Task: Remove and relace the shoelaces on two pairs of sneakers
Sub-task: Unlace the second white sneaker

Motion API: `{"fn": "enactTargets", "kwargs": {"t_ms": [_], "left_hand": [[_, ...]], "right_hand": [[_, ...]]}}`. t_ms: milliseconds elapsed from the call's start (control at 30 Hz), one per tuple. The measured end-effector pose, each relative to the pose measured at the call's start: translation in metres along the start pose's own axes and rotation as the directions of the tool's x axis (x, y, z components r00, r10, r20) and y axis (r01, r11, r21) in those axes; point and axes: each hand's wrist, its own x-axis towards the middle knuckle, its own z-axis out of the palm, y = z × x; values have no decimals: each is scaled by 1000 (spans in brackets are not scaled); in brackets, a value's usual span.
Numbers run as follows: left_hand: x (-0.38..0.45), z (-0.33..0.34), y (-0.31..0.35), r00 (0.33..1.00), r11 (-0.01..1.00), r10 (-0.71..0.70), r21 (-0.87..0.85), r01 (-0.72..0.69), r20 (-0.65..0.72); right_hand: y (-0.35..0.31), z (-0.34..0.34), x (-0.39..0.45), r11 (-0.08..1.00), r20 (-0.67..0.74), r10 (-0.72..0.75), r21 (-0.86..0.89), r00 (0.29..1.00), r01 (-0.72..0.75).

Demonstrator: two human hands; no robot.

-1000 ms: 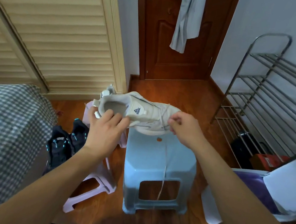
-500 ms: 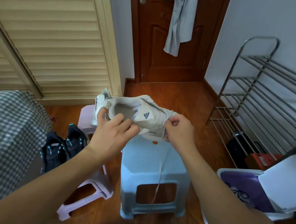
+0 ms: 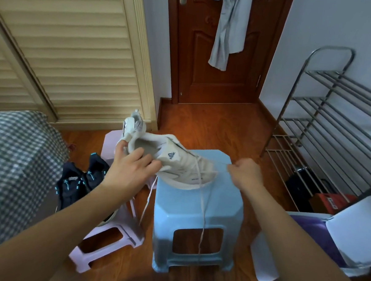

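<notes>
**Lace pulled taut off white sneaker**

L hand [image 3: 132, 171] grips the white sneaker [image 3: 174, 161] at the heel collar – thumb on the outside by the heel, fingers curled over the rim into the opening. Sneaker held tilted in the air above the blue stool [image 3: 197, 209], toe pointing right and down. R hand [image 3: 244, 174] is fisted, pinching the white shoelace [image 3: 203, 207] just right of the toe; short run from shoe to fingers is taut. Two loose lace ends hang down – one in front of the stool, one off its left edge. Second white sneaker [image 3: 134, 123] sits behind on the lilac stool [image 3: 107, 240]. Dark sneakers w/ teal accents [image 3: 81, 177] lie left of it, beside the checked fabric [image 3: 18, 161].
</notes>
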Motion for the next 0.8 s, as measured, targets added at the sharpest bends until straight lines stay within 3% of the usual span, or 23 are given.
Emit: {"fn": "enactTargets", "kwargs": {"t_ms": [167,267,333,400,467,533,567,700,800], "left_hand": [[-76,20,-39,970,986,-167,49,161,176],[-81,23,-38,958,979,-204,40,200,202],[-68,23,-29,963,976,-215,7,217,165],[-55,22,-23,972,974,-216,-44,221,96],[-45,21,-22,979,976,-195,-90,199,51],[-38,20,-23,983,978,-178,-106,180,35],[-36,19,-24,985,979,-168,-110,170,28],[-41,19,-26,991,983,-133,-130,132,-2],[-44,17,-26,993,984,-120,-134,121,17]], "right_hand": [[129,-55,23,931,-158,313,-142,937,-335],[133,-49,29,890,-162,293,-313,942,-330],[95,-25,35,909,-66,116,-395,991,-133],[47,-4,33,933,103,-170,-305,980,194],[3,9,18,862,304,-435,-134,848,490],[-26,18,-1,787,466,-523,-57,714,614],[-31,23,-7,772,493,-531,-55,690,633],[-28,30,-8,697,355,-619,-162,700,699],[-28,39,-13,533,239,-784,-214,573,819]]}}
